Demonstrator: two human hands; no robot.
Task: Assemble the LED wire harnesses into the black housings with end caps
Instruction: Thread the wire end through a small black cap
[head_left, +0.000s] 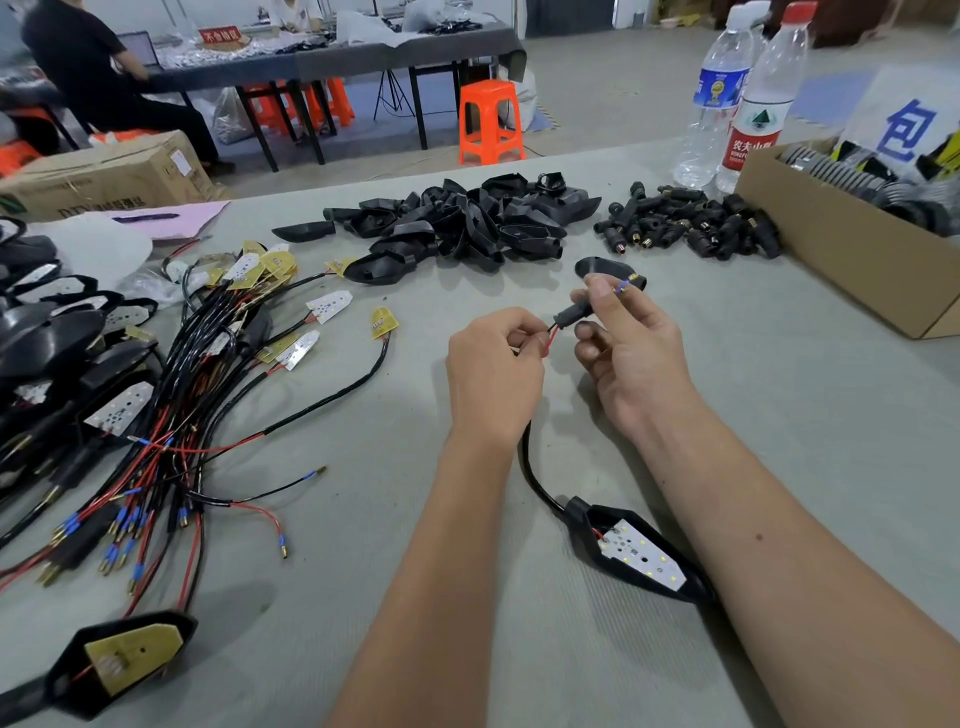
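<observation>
Nearest the camera, at the lower left edge of the grey felt-covered table (779, 415), lies a black angular plastic housing with a yellow circuit board (132, 656) seated in it; to the right, under the right forearm, a second black housing holding a white LED board (641, 558) rests on the table, its black cable (535, 478) running up toward the hands; the left hand (493, 374) has its fingers curled, pinching the red and black wires (551, 332) where they leave the cable; the right hand (631, 343) grips a small black end cap (571, 313) between thumb and forefinger, the wires entering its lower end, while a blue-sleeved brass-tipped terminal (623, 286) shows beyond the fingertips; the remaining right fingers are loosely bent below the cap; just behind the right hand a single black housing shell (597, 266) lies on the table; farther back sits a heap of empty black housings (467, 223), and beside it to the right a heap of black end caps (691, 228); along the left side spreads a tangle of LED wire harnesses (171, 415) with red and black leads, blue sleeves and yellow or white boards; a brown cardboard box (841, 260) stands at the right edge, with 2 clear plastic water bottles (737, 98) behind it; beyond the table an orange plastic stool (491, 122) stands on the floor.
</observation>
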